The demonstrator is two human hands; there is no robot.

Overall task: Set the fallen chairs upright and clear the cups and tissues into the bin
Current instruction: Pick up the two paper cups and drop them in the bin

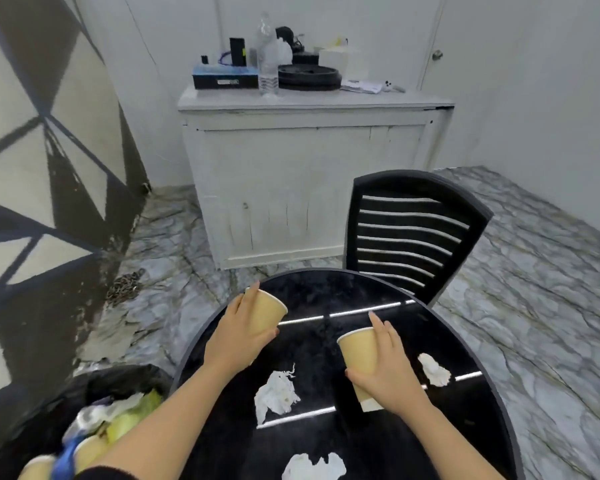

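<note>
The bottom edge is cutting off one tissue (314, 467) at six o'clock. The left hand (238, 336) is gripping a tan cup (265, 313), and the right hand (387, 372) is gripping another tan cup (359, 355).

Plain back room: white cabinet (309, 188), marble floor (534, 306), cluttered top.

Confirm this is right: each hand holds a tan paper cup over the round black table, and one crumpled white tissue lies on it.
Not quite. The head view shows three crumpled white tissues on the round black table, not one. Each hand, left hand and right hand, does hold a tan paper cup.
</note>
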